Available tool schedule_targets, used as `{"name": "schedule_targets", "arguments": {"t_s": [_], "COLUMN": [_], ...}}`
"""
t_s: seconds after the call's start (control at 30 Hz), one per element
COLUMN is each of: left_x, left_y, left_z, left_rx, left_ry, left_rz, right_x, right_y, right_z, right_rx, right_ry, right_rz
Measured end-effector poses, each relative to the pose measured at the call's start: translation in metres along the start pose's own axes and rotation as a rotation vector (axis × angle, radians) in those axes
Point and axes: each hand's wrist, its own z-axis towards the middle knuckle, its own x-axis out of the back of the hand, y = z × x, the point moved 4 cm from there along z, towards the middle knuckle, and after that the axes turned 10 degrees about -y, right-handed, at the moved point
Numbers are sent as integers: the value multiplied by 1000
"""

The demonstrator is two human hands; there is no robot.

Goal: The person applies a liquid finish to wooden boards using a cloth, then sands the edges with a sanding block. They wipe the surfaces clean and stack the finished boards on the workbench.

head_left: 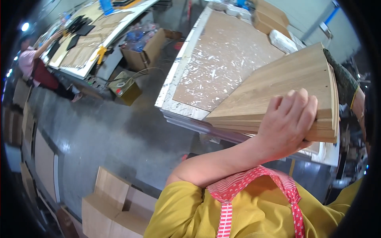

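Boards: stack of thin pale wooden boards (pixel 278 87), several layers showing at the near edge, held tilted above the near right corner of the workbench.
Left hand: bare left hand (pixel 287 123) closed around the near edge of the stack, fingers curled over the top face, thumb side underneath; forearm crosses the body from the lower left.
Right hand: right hand (pixel 343 81) in a dark green knitted glove at the far right corner of the stack; it touches the boards, but whether it clasps them I cannot tell.
Workbench: long workbench (pixel 178 85) with a brown sheet on top, spattered with white flecks, pale rim along its left edge; boards overhang its near right corner.
Far end of workbench: cardboard boxes (pixel 270 18) and a white wrapped bundle (pixel 282 41).
Clothing: yellow shirt, red and white patterned apron strap (pixel 226 190).
Floor: grey concrete, open cardboard box (pixel 145 51) holding bottles, green box (pixel 125 88), brown panels (pixel 111 198) at lower left.
Other person: co-worker in pink top (pixel 27 59) reaching onto a second table (pixel 85 55) at upper left.
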Motion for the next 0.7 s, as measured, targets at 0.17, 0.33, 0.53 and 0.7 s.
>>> {"name": "schedule_targets", "arguments": {"t_s": [0.17,0.33,0.53,0.7], "left_x": [-22,-31,-53,-119], "left_y": [19,10,-221,-257], "left_z": [-9,-40,-93,-120], "left_rx": [-119,-181,713,1246], "left_ry": [34,-448,-766,-926], "left_rz": [111,-480,39,-709], "right_x": [-27,22,113,138], "right_y": [16,91,227,308], "right_z": [-24,-63,-66,-50], "right_rx": [-246,18,213,304], "right_ry": [250,279,423,337], "right_rz": [250,-13,191,357]}}
